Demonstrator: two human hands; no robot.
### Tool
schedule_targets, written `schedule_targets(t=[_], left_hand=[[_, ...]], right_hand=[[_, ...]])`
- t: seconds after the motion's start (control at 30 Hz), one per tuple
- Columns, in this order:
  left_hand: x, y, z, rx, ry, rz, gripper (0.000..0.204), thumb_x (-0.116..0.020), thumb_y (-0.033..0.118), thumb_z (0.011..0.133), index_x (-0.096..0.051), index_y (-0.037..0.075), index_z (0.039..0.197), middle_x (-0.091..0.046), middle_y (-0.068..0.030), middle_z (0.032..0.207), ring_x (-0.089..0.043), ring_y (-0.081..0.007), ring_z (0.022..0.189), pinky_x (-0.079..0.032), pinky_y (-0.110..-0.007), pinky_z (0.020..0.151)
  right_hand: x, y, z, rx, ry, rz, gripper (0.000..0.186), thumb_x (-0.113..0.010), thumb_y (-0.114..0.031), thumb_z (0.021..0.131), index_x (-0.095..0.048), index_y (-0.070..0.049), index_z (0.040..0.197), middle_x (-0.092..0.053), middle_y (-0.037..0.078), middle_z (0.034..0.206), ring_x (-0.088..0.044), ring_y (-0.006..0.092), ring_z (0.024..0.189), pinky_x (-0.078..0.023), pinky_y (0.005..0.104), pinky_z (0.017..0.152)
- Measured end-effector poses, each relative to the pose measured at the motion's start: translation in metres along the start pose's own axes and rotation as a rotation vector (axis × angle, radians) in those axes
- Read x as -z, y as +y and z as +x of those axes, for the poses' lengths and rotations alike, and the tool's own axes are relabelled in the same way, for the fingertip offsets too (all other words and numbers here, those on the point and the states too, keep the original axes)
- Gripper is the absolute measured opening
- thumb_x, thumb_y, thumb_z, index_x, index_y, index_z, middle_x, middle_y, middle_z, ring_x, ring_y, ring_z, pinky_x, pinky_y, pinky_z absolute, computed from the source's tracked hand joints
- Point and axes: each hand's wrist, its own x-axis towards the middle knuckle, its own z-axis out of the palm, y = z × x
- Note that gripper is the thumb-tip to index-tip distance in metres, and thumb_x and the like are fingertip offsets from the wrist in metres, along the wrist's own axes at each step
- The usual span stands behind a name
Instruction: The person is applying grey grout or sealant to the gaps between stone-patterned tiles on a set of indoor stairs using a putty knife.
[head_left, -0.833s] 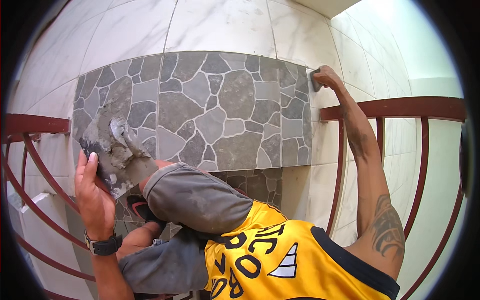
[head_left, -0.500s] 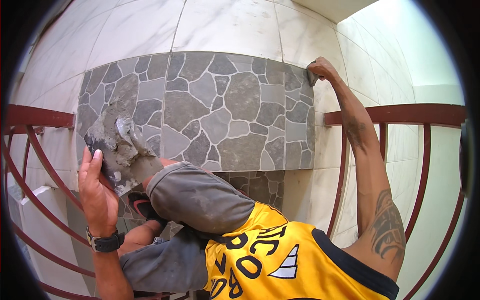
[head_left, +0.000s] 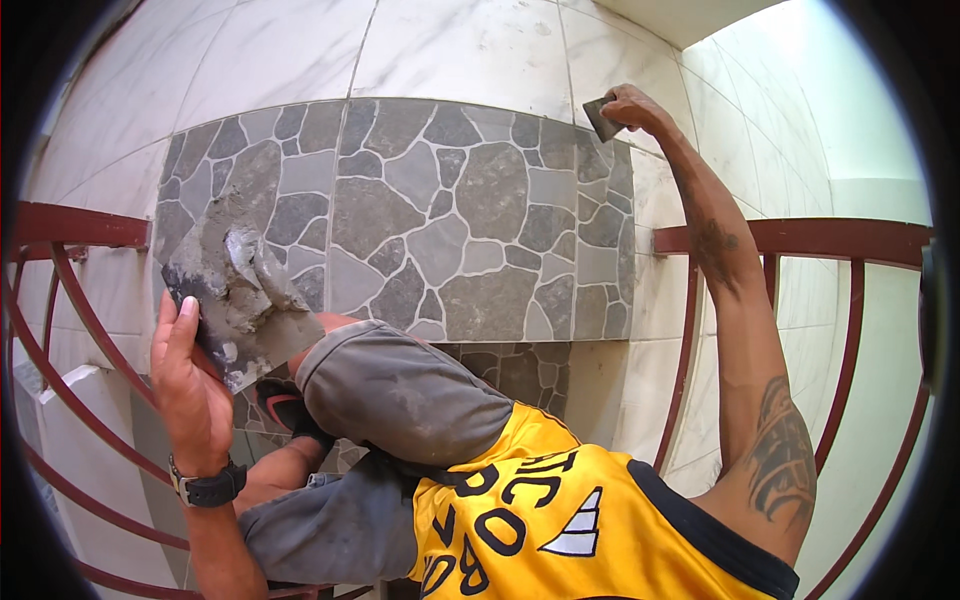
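My left hand (head_left: 192, 385), a watch on its wrist, supports a flat, mortar-smeared board (head_left: 205, 325) over my bent leg, carrying a lump of grey mortar (head_left: 247, 285). At the upper right, my right hand (head_left: 633, 108) grips a small dark rectangular scraper (head_left: 602, 120), its arm stretched out, near the back right corner of a step (head_left: 475, 255) with grey stone-pattern tiles and pale joints. Whether the scraper touches the tile or the wall there is unclear.
White marbled tiles (head_left: 450, 50) surround the step at the back and sides. Dark red metal railings (head_left: 75, 225) flank me left and right (head_left: 800, 235). A lower stone-pattern step (head_left: 510, 365) lies below, with my sandalled foot (head_left: 290, 410) at its left.
My right hand and the scraper have moved up and leftward from the step's right edge toward its back edge. My left hand and the board have shifted only slightly.
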Motion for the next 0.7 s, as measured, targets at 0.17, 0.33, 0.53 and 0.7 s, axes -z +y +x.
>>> schedule_targets(t=[0.17,0.33,0.53,0.7], left_hand=[[-0.001,-0.001,0.000,-0.002,0.017,0.003,0.050,-0.051,0.013,0.095,-0.033,-0.006,0.139,-0.051,-0.0104,0.128,-0.051,-0.0155,0.113,-0.038,-0.030,0.100],[-0.005,0.001,0.005,0.019,-0.025,0.022,0.052,-0.052,0.013,0.095,-0.032,-0.007,0.139,-0.050,-0.0110,0.128,-0.050,-0.0159,0.114,-0.038,-0.031,0.100],[-0.022,-0.004,0.007,0.046,0.015,0.041,0.053,-0.052,0.013,0.095,-0.030,-0.007,0.140,-0.049,-0.0114,0.130,-0.048,-0.0161,0.117,-0.037,-0.031,0.101],[-0.023,-0.011,0.010,0.048,-0.005,0.047,0.055,-0.053,0.012,0.095,-0.029,-0.008,0.140,-0.048,-0.0117,0.131,-0.047,-0.0162,0.118,-0.037,-0.030,0.102]], right_hand=[[-0.012,0.013,-0.013,0.027,0.027,-0.072,0.040,-0.056,-0.021,0.069,-0.062,0.005,0.099,-0.063,0.015,0.076,-0.060,0.0228,0.061,-0.050,0.0339,0.051],[0.010,0.044,-0.037,-0.115,0.000,-0.052,0.030,-0.054,-0.017,0.068,-0.061,0.008,0.084,-0.060,0.016,0.068,-0.061,0.0244,0.056,-0.050,0.0355,0.048],[0.007,0.064,-0.054,-0.231,0.001,0.045,0.023,-0.054,-0.015,0.068,-0.059,0.007,0.065,-0.053,0.012,0.057,-0.056,0.0216,0.046,-0.046,0.0350,0.041],[-0.002,0.061,-0.054,-0.244,-0.001,0.038,0.028,-0.056,-0.020,0.069,-0.058,0.009,0.072,-0.053,0.010,0.058,-0.053,0.0179,0.045,-0.046,0.0307,0.042]])
